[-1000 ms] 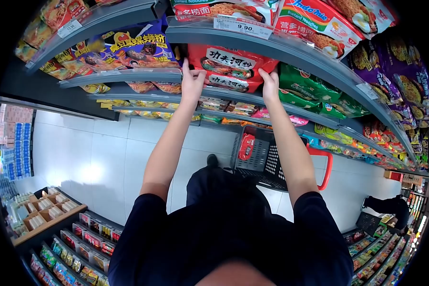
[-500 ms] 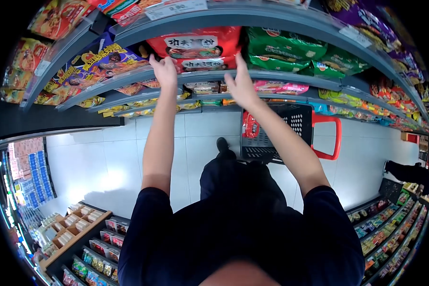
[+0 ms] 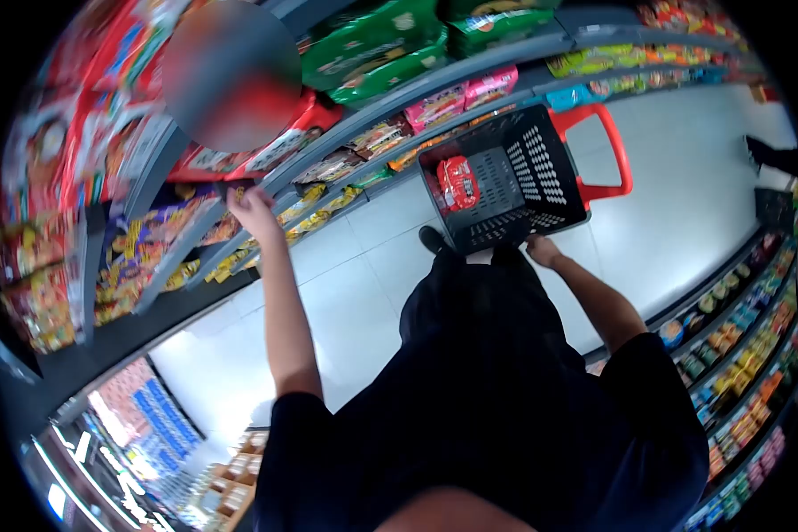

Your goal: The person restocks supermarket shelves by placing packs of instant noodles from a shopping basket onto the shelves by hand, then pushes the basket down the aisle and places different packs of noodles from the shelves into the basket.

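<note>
My left hand is raised at the shelf edge, just below the red noodle packs; its fingers are a little bent and apart, with nothing in them. Low beside the near side of the black shopping basket, my right hand hangs with loosely curled fingers and no item visible in it. Inside the basket lies a red packet. The basket's red handle points to the right, apart from both hands.
Green packs and pink packs fill shelves ahead. Purple packs are at the left. My shoe is next to the basket. Another person's dark-clothed leg shows at the far right. More stocked shelves stand lower right.
My right hand has dropped from the shelf to beside the basket. My left hand has come off the red packs, moving down and left in view. The view has turned and shifted.
</note>
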`<move>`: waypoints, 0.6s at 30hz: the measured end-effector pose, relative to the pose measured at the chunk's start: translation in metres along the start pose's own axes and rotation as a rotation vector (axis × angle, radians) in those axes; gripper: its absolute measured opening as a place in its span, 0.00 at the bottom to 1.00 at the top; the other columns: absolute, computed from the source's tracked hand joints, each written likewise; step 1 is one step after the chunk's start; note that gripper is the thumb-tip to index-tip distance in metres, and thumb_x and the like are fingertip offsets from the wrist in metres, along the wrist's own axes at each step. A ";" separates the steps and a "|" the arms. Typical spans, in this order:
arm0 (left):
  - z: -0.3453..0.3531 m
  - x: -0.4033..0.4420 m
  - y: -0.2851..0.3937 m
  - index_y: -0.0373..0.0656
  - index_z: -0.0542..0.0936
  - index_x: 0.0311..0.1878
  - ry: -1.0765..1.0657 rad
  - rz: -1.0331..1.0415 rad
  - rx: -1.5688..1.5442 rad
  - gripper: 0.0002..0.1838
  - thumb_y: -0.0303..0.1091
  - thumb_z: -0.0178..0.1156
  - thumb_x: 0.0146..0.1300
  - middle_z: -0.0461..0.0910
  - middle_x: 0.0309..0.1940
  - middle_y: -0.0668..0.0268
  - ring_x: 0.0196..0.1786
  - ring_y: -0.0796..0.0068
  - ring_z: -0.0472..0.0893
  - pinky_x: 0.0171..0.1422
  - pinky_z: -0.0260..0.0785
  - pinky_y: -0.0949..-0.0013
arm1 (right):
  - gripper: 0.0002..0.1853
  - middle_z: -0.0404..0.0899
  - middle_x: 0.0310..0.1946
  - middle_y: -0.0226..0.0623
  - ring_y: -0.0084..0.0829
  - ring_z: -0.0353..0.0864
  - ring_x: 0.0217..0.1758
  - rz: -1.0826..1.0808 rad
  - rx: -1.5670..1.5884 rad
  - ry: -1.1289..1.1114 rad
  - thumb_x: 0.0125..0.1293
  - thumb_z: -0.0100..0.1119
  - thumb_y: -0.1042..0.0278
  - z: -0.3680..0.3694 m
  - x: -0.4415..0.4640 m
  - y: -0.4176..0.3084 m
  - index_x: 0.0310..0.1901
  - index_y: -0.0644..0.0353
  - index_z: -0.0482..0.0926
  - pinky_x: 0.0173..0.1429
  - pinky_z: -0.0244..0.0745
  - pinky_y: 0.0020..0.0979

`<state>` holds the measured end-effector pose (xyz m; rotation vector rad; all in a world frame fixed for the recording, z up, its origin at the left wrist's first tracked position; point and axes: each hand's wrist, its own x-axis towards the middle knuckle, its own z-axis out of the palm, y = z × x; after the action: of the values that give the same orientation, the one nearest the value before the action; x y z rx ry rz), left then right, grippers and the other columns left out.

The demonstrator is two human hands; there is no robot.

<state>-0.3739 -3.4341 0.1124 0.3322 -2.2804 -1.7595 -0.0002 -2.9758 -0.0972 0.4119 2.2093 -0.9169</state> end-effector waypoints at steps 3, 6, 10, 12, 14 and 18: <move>0.006 -0.107 -0.076 0.40 0.73 0.42 -0.394 -0.203 0.288 0.09 0.35 0.48 0.70 0.76 0.28 0.64 0.28 0.75 0.75 0.33 0.70 0.70 | 0.16 0.84 0.37 0.43 0.38 0.86 0.39 -0.105 0.285 0.051 0.62 0.58 0.68 0.020 0.051 -0.005 0.50 0.63 0.78 0.45 0.79 0.36; -0.019 -0.248 -0.190 0.41 0.79 0.47 -0.831 -0.766 0.368 0.11 0.34 0.53 0.67 0.83 0.33 0.64 0.36 0.74 0.81 0.45 0.73 0.69 | 0.14 0.84 0.33 0.41 0.33 0.86 0.36 -0.011 0.772 -0.015 0.63 0.58 0.68 0.056 0.144 -0.011 0.49 0.62 0.78 0.42 0.78 0.33; -0.081 -0.362 -0.217 0.41 0.80 0.52 -0.990 -0.707 1.025 0.16 0.41 0.55 0.69 0.85 0.44 0.61 0.47 0.65 0.83 0.56 0.72 0.66 | 0.16 0.84 0.43 0.41 0.43 0.84 0.46 -0.006 0.153 -0.025 0.63 0.55 0.61 0.124 0.292 0.037 0.49 0.58 0.81 0.49 0.78 0.40; -0.086 -0.373 -0.202 0.39 0.79 0.55 -0.825 -0.919 0.856 0.18 0.41 0.55 0.70 0.84 0.47 0.60 0.51 0.72 0.81 0.57 0.71 0.69 | 0.18 0.82 0.50 0.43 0.45 0.80 0.54 0.182 0.128 -0.168 0.65 0.53 0.56 0.169 0.356 0.075 0.51 0.55 0.81 0.56 0.75 0.42; -0.086 -0.369 -0.193 0.35 0.76 0.57 -0.578 -1.178 0.644 0.18 0.36 0.54 0.70 0.83 0.46 0.62 0.48 0.71 0.82 0.55 0.72 0.70 | 0.24 0.78 0.56 0.45 0.44 0.76 0.61 0.358 0.285 -0.231 0.66 0.53 0.49 0.195 0.393 0.088 0.57 0.55 0.77 0.62 0.71 0.41; -0.076 -0.358 -0.198 0.36 0.73 0.59 -0.426 -1.264 0.693 0.17 0.32 0.53 0.71 0.81 0.47 0.62 0.50 0.72 0.81 0.54 0.74 0.69 | 0.37 0.76 0.58 0.40 0.37 0.76 0.58 0.435 0.777 0.150 0.62 0.58 0.35 0.366 0.500 0.134 0.65 0.56 0.70 0.63 0.70 0.39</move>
<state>-0.0044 -3.4374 -0.0794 2.0535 -3.2570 -1.2968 -0.1066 -3.1319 -0.7023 1.2928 1.6906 -1.4940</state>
